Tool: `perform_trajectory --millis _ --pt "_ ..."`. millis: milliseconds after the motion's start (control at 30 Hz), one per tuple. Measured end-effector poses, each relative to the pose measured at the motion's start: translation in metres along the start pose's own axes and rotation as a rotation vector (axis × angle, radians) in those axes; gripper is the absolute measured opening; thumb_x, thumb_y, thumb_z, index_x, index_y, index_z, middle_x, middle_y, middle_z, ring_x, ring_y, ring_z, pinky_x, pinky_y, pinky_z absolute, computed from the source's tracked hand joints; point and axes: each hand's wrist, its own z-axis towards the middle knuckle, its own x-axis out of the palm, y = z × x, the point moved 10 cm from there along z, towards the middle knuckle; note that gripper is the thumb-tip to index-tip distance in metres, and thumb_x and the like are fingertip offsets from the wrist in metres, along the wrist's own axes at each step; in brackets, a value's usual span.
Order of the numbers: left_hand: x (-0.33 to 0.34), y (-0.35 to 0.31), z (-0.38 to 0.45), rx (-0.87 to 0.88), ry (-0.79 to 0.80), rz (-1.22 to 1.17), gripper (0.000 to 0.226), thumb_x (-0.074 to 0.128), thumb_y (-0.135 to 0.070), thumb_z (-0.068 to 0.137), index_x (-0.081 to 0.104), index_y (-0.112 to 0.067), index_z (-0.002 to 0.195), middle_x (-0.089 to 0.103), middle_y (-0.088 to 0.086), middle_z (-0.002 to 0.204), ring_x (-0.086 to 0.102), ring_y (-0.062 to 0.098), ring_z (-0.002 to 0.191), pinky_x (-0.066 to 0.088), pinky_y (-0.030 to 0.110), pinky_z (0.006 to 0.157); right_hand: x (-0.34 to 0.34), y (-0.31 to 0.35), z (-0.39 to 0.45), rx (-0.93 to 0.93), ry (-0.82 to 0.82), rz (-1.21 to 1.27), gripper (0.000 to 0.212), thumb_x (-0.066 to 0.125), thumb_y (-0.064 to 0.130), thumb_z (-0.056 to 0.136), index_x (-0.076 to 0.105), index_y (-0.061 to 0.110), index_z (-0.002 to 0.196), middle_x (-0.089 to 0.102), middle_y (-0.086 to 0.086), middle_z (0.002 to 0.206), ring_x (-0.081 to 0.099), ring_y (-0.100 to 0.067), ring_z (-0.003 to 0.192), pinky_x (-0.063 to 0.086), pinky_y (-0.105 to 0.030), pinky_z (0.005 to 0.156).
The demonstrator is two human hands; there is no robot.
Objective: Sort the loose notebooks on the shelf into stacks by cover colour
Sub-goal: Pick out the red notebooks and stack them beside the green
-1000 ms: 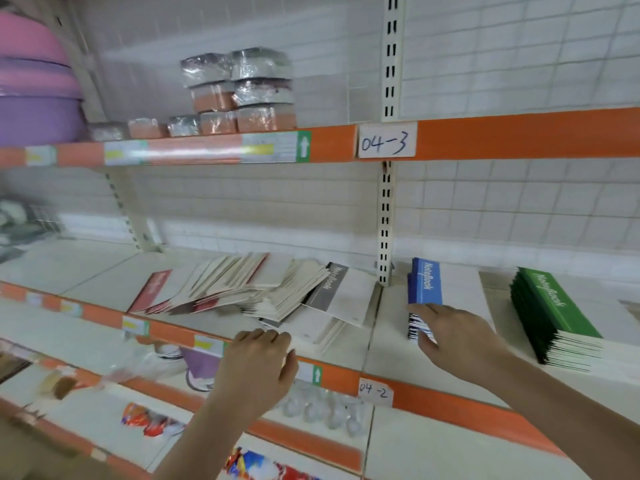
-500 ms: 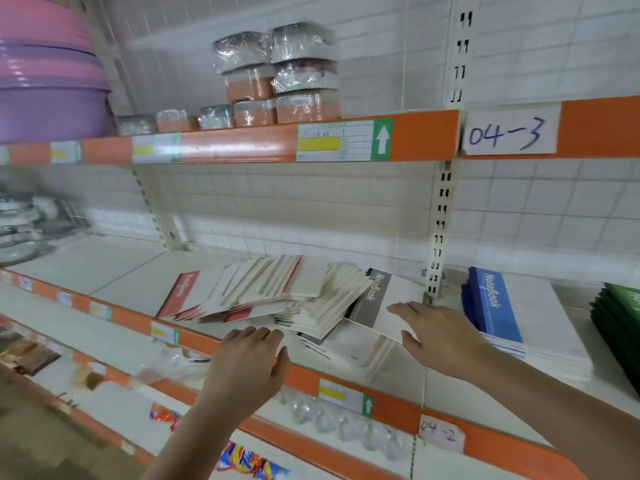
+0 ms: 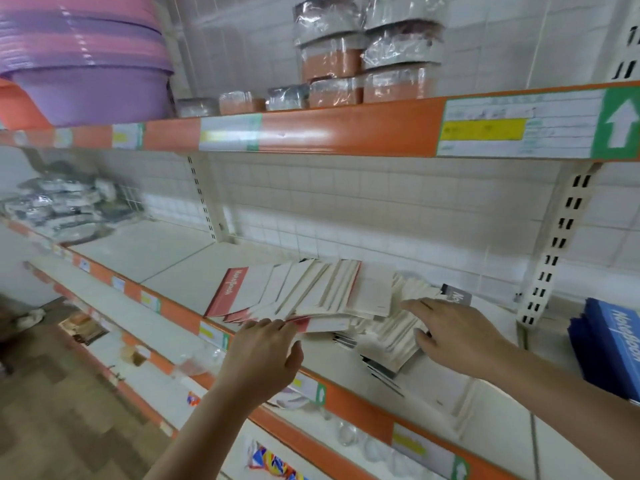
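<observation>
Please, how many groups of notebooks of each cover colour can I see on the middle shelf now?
Red-cover fanned pile: 1
Grey-cover loose pile: 1
Blue-cover stack: 1
Total: 3 groups. The single notebooks in each group overlap too much to count.

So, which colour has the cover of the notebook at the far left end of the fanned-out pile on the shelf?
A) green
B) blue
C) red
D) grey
C: the flat paper notebook with the red cover lies at the left end of the fanned-out pile; the blue stack is far to the right.
</observation>
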Motion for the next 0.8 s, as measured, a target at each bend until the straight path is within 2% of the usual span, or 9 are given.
perform_trajectory --millis 133,267,333,400,467,533,633,733,800 --pt "0.017 0.062 0.008 -0.048 0.042 0.006 0.036 0.041 -0.036 0.081 0.071 -0.017 0.083 0.067 -0.007 0.068 0.064 0.015 0.058 0.053 0.029 0.054 0.007 0.035 0.039 -0.009 0.023 0.008 0.049 0.035 0.037 0.099 0.025 0.030 0.147 0.040 0.010 0.146 0.041 -0.011 0.129 0.041 -0.027 0.096" --pt "0.036 0.124 0.015 -0.019 0.093 0.034 0.029 0.063 -0.033 0.072 0.073 -0.015 0.092 0.072 -0.004 0.078 0.068 0.014 0.063 0.055 0.030 0.055 0.016 0.071 0.078 0.009 -0.038 0.069 0.052 0.043 0.043 0.096 0.035 0.025 0.145 0.040 0.009 0.146 0.036 -0.011 0.133 0.033 -0.027 0.103" --pt "0.055 0.157 0.020 -0.025 0.158 0.080 0.038 0.073 -0.036 0.066 0.072 -0.015 0.098 0.073 -0.003 0.087 0.070 0.016 0.070 0.056 0.032 0.060 0.023 0.092 0.098 0.019 -0.048 0.075 0.053 0.048 0.047 0.092 0.045 0.024 0.139 0.047 0.007 0.141 0.042 -0.013 0.131 0.035 -0.028 0.104" --pt "0.077 0.188 0.025 -0.051 0.239 0.086 0.049 0.076 -0.038 0.065 0.070 -0.015 0.107 0.073 -0.001 0.098 0.071 0.019 0.080 0.057 0.036 0.066 0.028 0.111 0.119 0.045 -0.026 0.055 0.054 0.044 0.054 0.085 0.058 0.022 0.127 0.059 0.005 0.128 0.055 -0.016 0.120 0.043 -0.030 0.098" --pt "0.096 0.207 0.030 -0.047 0.299 0.048 0.055 0.068 -0.040 0.071 0.065 -0.015 0.119 0.070 0.001 0.111 0.069 0.024 0.093 0.056 0.040 0.075 0.033 0.133 0.138 0.043 0.007 0.040 0.063 0.036 0.059 0.084 0.055 0.022 0.131 0.055 0.003 0.134 0.050 -0.018 0.126 0.037 -0.032 0.105" --pt "0.108 0.216 0.037 -0.025 0.319 -0.006 0.062 0.054 -0.043 0.078 0.055 -0.016 0.134 0.061 0.003 0.129 0.062 0.027 0.111 0.050 0.042 0.088 0.043 0.151 0.152 0.034 0.039 0.046 0.064 0.036 0.058 0.091 0.038 0.023 0.144 0.034 0.003 0.151 0.027 -0.016 0.141 0.017 -0.030 0.114" --pt "0.139 0.225 0.046 0.033 0.431 0.001 0.071 0.039 -0.053 0.089 0.024 -0.022 0.151 0.032 0.001 0.154 0.036 0.025 0.138 0.033 0.039 0.109 0.052 0.172 0.177 0.060 0.067 0.055 0.062 0.041 0.053 0.095 0.028 0.024 0.148 0.021 0.005 0.157 0.012 -0.013 0.144 0.004 -0.028 0.115" --pt "0.162 0.233 0.057 0.045 0.515 -0.027 0.093 0.014 -0.073 0.073 0.018 -0.023 0.151 0.029 0.002 0.154 0.034 0.027 0.138 0.032 0.039 0.109 0.060 0.185 0.193 0.103 0.093 0.081 0.061 0.042 0.051 0.095 0.029 0.024 0.148 0.020 0.004 0.157 0.011 -0.013 0.145 0.002 -0.029 0.116" --pt "0.174 0.235 0.063 0.067 0.555 -0.027 0.096 0.018 -0.071 0.069 0.017 -0.021 0.151 0.027 0.006 0.155 0.033 0.031 0.138 0.032 0.040 0.110 0.062 0.185 0.196 0.126 0.089 0.072 0.060 0.042 0.050 0.095 0.030 0.024 0.148 0.021 0.004 0.157 0.011 -0.013 0.145 0.003 -0.028 0.116"
